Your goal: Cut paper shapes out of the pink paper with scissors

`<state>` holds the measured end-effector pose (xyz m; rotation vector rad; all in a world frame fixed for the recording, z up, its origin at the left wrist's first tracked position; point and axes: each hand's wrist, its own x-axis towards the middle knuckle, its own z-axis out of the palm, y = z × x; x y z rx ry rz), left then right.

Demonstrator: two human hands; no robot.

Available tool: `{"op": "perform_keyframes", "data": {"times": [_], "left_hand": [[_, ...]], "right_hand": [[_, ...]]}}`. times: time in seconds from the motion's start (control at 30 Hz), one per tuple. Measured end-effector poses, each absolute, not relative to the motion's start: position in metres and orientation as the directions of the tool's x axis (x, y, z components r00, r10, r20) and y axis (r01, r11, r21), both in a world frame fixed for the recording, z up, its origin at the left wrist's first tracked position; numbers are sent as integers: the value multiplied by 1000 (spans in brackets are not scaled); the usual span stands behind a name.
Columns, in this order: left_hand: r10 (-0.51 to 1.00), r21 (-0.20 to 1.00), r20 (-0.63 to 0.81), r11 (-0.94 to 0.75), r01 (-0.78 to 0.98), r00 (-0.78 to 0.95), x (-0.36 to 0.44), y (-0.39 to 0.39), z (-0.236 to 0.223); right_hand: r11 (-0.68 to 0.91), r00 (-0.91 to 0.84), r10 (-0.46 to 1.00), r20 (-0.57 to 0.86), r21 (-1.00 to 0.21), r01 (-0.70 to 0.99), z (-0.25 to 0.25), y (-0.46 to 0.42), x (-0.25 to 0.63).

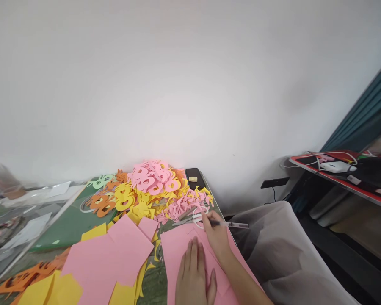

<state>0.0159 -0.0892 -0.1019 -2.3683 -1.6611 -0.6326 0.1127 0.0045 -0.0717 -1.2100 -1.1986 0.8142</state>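
My left hand [192,271] lies flat on a pink paper sheet [178,254], pressing it down and holding nothing. My right hand [216,234] rests on the same sheet and grips a clear-barrelled pen [231,225]. Just beyond the pen's tip lie scissors with white loop handles [199,216]. Farther back rises a heap of pink paper cut-outs [154,176], mixed with yellow paper cut-outs [124,197] and orange paper cut-outs [101,205]. Loose pink sheets [111,254] overlap yellow sheets [51,292] to the left of my hands.
A green cutting mat [70,224] lies under the left of the paper, with a black phone [193,178] at the far corner. Clear plastic [25,220] lies to the left. A translucent grey cloth [282,254] bulges at right, below a red-edged shelf [336,173].
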Motion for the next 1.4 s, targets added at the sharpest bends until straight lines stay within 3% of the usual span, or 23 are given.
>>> {"op": "perform_keyframes", "data": {"times": [0.23,0.53,0.67,0.87,1.1,1.4], "left_hand": [[848,89,424,-390,917,320,12,-86,-103],[850,91,435,-371,924,298,17,-86,-114],[852,111,481,-291,950,205,24,-85,-124],[814,59,544,-279,959,203,24,-82,-134],[777,24,595,-271,962,205,24,-80,-136],[775,-5,593,-270,963,220,22,-78,-140]], "right_hand": [[178,31,983,182,-978,105,-76,2,98],[248,-42,969,244,-959,137,-88,9,97],[261,-55,965,256,-954,148,-89,9,96],[281,-69,960,273,-946,164,-89,7,95],[263,79,957,280,-948,182,-92,11,100],[302,-16,953,304,-937,178,-88,9,93]]}}
